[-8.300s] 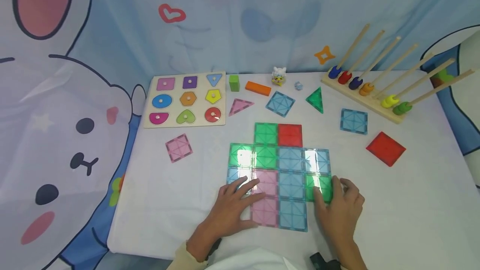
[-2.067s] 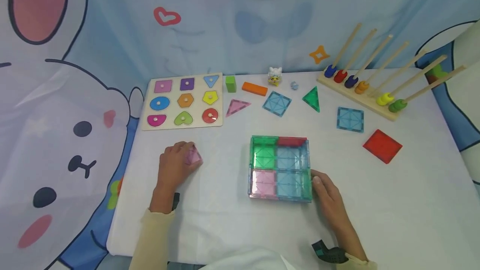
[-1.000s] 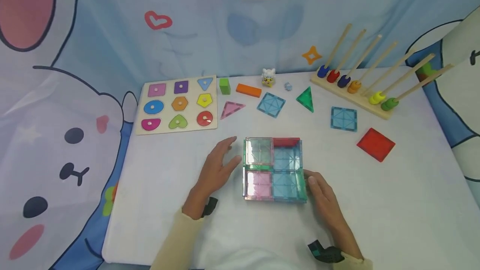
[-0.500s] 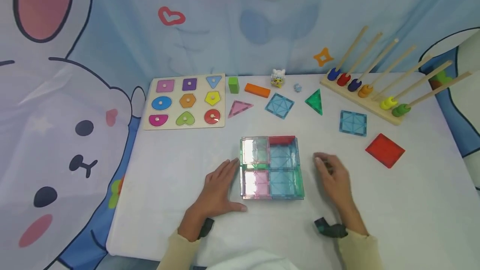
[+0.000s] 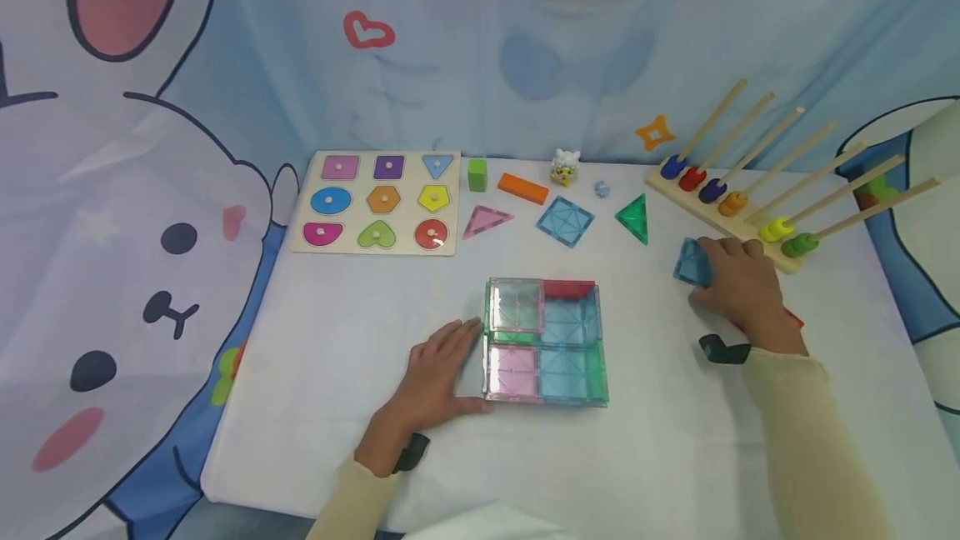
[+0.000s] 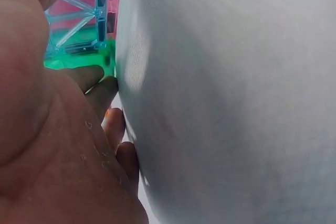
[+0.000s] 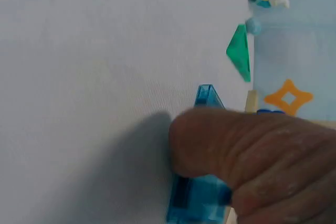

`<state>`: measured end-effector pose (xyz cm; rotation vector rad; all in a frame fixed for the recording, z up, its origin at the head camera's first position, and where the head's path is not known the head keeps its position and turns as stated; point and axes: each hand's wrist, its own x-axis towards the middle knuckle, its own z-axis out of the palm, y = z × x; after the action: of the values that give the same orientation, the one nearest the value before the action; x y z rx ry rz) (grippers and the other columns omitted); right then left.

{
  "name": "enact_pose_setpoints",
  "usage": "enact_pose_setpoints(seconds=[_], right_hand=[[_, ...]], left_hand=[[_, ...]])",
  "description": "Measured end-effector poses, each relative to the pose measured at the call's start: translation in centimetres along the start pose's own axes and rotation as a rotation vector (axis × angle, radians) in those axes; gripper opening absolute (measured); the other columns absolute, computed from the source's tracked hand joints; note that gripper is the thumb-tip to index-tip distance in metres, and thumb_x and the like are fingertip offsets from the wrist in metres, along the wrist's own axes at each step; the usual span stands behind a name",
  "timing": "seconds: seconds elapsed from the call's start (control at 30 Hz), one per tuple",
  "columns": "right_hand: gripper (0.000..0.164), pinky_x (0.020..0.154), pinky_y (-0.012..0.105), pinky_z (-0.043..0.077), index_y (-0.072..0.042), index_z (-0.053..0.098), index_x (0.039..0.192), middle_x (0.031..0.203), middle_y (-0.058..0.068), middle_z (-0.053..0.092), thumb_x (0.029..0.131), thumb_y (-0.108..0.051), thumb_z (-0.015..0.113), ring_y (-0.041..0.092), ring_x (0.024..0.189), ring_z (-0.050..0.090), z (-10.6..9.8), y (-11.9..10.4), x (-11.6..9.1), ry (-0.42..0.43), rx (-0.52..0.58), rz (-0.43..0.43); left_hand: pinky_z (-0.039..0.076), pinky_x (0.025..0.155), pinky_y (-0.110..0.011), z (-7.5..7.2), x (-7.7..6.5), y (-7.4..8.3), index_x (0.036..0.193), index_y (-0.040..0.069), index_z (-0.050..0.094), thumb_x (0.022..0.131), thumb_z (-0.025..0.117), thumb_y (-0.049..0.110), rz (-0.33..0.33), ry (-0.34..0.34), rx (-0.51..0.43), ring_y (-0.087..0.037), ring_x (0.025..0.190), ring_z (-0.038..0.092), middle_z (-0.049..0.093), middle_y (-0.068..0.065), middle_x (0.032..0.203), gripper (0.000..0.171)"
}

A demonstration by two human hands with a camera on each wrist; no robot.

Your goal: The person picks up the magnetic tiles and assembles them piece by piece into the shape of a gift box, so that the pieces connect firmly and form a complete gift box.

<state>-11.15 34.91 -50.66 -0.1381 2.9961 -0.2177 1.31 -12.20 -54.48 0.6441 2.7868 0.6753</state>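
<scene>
A low box of translucent magnetic tiles (image 5: 572,373) stands mid-table, its walls green, blue and red. A pink square tile (image 5: 517,307) lies over its back left quarter; the other quarters are uncovered on top. My left hand (image 5: 431,377) rests along the box's left side, fingers straight and thumb at the front corner. In the left wrist view its fingertips (image 6: 102,90) are by a green wall. At the right, my right hand (image 5: 742,286) pinches a blue square tile (image 5: 692,263), partly hidden under the fingers. The right wrist view shows the thumb (image 7: 194,142) across this tile.
Behind the box lie a pink triangle (image 5: 487,220), a blue tile (image 5: 566,222) and a green triangle (image 5: 633,219). A red tile (image 5: 793,318) is mostly hidden beneath the right wrist. A peg rack (image 5: 723,219) stands back right, a shape puzzle (image 5: 375,215) back left.
The flat tile layout has been folded into a box. The left hand laid the pink tile on its back left. My right hand left the box's side and took hold of the blue tile.
</scene>
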Motion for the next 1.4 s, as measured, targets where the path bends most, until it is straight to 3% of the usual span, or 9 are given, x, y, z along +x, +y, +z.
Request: enact_pose_setpoints(seconds=[0.13, 0.27, 0.4, 0.53, 0.77, 0.9, 1.03, 1.2, 1.4], right_hand=[[0.074, 0.088, 0.066, 0.027, -0.006, 0.044, 0.134, 0.129, 0.028, 0.043, 0.069, -0.025, 0.074, 0.049, 0.117, 0.029, -0.9, -4.0, -1.5, 0.152, 0.076, -0.037], [0.068, 0.088, 0.062, 0.030, -0.012, 0.054, 0.127, 0.129, 0.017, 0.051, 0.066, -0.025, 0.078, 0.040, 0.121, 0.035, -3.2, -10.2, -3.4, 0.304, 0.224, -0.284], [0.064, 0.092, 0.059, 0.031, -0.018, 0.059, 0.124, 0.128, 0.009, 0.054, 0.064, -0.029, 0.078, 0.034, 0.123, 0.037, -4.1, -15.2, -4.4, 0.294, 0.216, -0.529], [0.058, 0.097, 0.056, 0.030, -0.021, 0.060, 0.122, 0.129, 0.008, 0.054, 0.068, -0.033, 0.077, 0.031, 0.125, 0.036, -3.2, -17.5, -4.8, 0.208, 0.135, -0.557], [0.061, 0.095, 0.054, 0.034, -0.020, 0.060, 0.124, 0.132, 0.007, 0.052, 0.067, -0.034, 0.079, 0.030, 0.124, 0.038, -2.3, -17.8, -4.8, 0.194, 0.164, -0.585], [0.058, 0.096, 0.054, 0.034, -0.019, 0.058, 0.126, 0.134, 0.004, 0.051, 0.073, -0.033, 0.078, 0.027, 0.125, 0.038, -2.4, -16.8, -3.4, 0.158, 0.367, -0.581], [0.053, 0.094, 0.051, 0.034, -0.012, 0.056, 0.128, 0.130, 0.007, 0.055, 0.082, -0.032, 0.073, 0.027, 0.120, 0.043, -1.5, -14.7, 0.6, 0.166, 0.533, -0.438], [0.072, 0.101, 0.059, 0.029, -0.008, 0.045, 0.138, 0.138, 0.019, 0.045, 0.081, -0.044, 0.071, 0.039, 0.126, 0.037, 0.9, -13.1, 6.4, 0.059, 0.405, -0.273], [0.076, 0.097, 0.057, 0.035, -0.007, 0.046, 0.137, 0.135, 0.021, 0.043, 0.078, -0.044, 0.074, 0.042, 0.119, 0.040, 3.1, -13.3, 10.2, 0.094, 0.193, -0.331]], left_hand=[[0.029, 0.096, -0.044, -0.8, 0.0, -0.6, 0.152, 0.027, 0.012, 0.067, 0.062, 0.076, 0.010, 0.010, 0.018, -0.016, 0.142, 0.012, 0.015, 0.012, 0.156, 0.110], [0.028, 0.097, -0.045, -1.6, 0.1, -1.1, 0.152, 0.028, 0.011, 0.066, 0.064, 0.075, 0.008, 0.014, 0.038, -0.016, 0.142, 0.011, 0.015, 0.011, 0.156, 0.112], [0.028, 0.096, -0.045, -1.7, 0.2, -1.1, 0.152, 0.027, 0.011, 0.066, 0.066, 0.073, 0.008, 0.016, 0.018, -0.016, 0.142, 0.012, 0.015, 0.011, 0.156, 0.112], [0.029, 0.096, -0.046, -1.4, 0.1, -0.9, 0.152, 0.026, 0.012, 0.066, 0.067, 0.071, 0.016, 0.010, -0.003, -0.017, 0.142, 0.011, 0.016, 0.009, 0.156, 0.112], [0.028, 0.096, -0.045, -1.3, 0.0, -0.9, 0.152, 0.027, 0.010, 0.066, 0.069, 0.070, 0.010, 0.005, 0.006, -0.017, 0.142, 0.010, 0.016, 0.009, 0.157, 0.113], [0.028, 0.096, -0.044, -1.3, -0.1, -0.9, 0.152, 0.027, 0.010, 0.066, 0.069, 0.070, 0.003, 0.002, 0.010, -0.017, 0.142, 0.010, 0.015, 0.010, 0.157, 0.113], [0.028, 0.096, -0.044, -1.2, -0.1, -0.8, 0.152, 0.026, 0.012, 0.067, 0.070, 0.068, 0.007, 0.003, 0.004, -0.018, 0.142, 0.011, 0.016, 0.009, 0.156, 0.112], [0.028, 0.096, -0.045, -0.7, 0.1, -0.3, 0.152, 0.023, 0.012, 0.067, 0.069, 0.070, 0.014, 0.001, 0.000, -0.019, 0.142, 0.012, 0.018, 0.007, 0.156, 0.113], [0.028, 0.096, -0.044, -0.5, 0.4, 0.2, 0.153, 0.024, 0.005, 0.064, 0.065, 0.075, 0.010, 0.013, -0.009, -0.020, 0.142, 0.012, 0.015, 0.008, 0.157, 0.119]])
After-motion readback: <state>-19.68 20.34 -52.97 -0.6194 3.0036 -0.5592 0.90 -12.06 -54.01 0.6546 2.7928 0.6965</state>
